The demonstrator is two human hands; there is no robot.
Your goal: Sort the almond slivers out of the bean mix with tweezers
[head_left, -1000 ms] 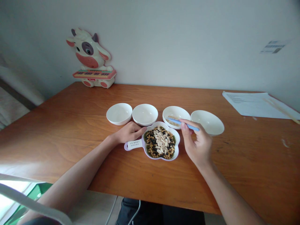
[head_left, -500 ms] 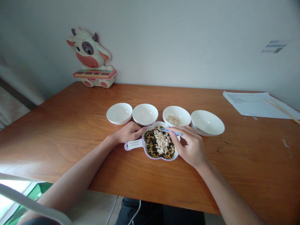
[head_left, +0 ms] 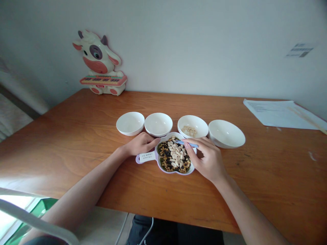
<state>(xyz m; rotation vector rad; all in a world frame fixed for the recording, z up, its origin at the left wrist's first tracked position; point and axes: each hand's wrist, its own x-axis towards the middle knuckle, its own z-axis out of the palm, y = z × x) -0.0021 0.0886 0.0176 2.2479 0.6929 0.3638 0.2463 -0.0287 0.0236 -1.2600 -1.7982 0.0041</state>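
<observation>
Head view.

Right hand [head_left: 207,160]: clenched on blue tweezers [head_left: 187,144], tips over a flower-shaped white plate [head_left: 178,172] with lilac rim, just left of the hand.

Plate contents: dark and yellow grains [head_left: 163,160] under pale seeds [head_left: 176,154].

Left hand [head_left: 140,144]: relaxed, fingers loosely curled, holding nothing, just above the plate's labelled handle [head_left: 145,157].

Beyond the left hand: two empty white bowls [head_left: 130,123] [head_left: 158,124].

Beyond the right hand: a white bowl [head_left: 192,126] with pale seeds [head_left: 189,130]; a further empty white bowl [head_left: 226,133].

All on a wooden worktop [head_left: 76,136]. Far right of the right hand: papers [head_left: 278,114]. Far left of the left hand, against the wall: a cow toy [head_left: 99,61].
</observation>
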